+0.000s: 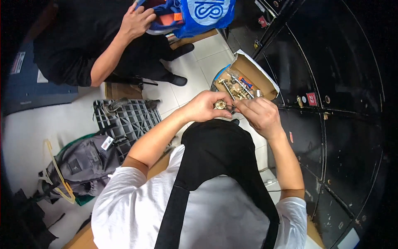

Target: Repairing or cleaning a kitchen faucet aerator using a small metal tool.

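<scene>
Brass-coloured fitting [220,105] gripped by the left hand [204,107] could fall near the far box [256,68] if that grip loosens; the right hand [263,116] pinches together (on what, unclear).

Numbered red tag [311,99], lettered blue bag [207,25]

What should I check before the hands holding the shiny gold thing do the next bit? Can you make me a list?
1. Left hand has a grip on the round brass-coloured part: ok.
2. Right hand is close beside that part: ok.
3. What the right fingers are pinching: cannot tell, they hide it.
4. Cardboard box is open, so you can see inside: ok.
5. Metal parts in the box are sorted: not ok, they lie jumbled.
6. The other person's hand is away from the box: ok, it's at the blue bag.
</scene>
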The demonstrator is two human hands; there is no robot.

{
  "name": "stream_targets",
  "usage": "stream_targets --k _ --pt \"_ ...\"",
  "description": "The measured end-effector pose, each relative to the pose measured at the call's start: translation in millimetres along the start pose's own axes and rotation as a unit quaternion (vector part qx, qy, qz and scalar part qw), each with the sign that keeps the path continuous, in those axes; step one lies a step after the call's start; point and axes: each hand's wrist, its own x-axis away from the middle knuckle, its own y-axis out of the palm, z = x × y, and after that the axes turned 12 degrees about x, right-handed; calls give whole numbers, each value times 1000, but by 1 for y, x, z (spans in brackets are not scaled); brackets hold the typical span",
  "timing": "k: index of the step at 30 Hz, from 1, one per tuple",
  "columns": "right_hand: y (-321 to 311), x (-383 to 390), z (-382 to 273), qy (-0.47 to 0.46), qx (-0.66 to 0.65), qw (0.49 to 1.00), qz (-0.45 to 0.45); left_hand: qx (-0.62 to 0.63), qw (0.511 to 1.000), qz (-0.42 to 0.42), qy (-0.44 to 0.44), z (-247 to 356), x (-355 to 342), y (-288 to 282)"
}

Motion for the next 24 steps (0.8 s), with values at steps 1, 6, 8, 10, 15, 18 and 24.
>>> stream_targets --k 1,6,8,10,15,18,24 --pt "3 -3 0 0 -38 999 21 42 999 15 24 -7 2 0" --pt "17 7 -2 446 -448 762 -138 -8 999 5 -42 3 2 -4" --pt "17 6 1 447 -515 701 -210 -8 1000 3 -19 3 2 -4" --pt "16 6 3 332 -403 840 -148 -5 1000 -4 -27 2 3 -3" --pt "10 4 -10 197 -215 956 -6 -14 1000 -8 4 5 4 -1" --pt "6 5 -2 415 -379 816 -136 -83 996 12 -14 10 3 -3" --pt "17 13 8 263 -326 898 -139 -104 995 3 10 13 2 -2"
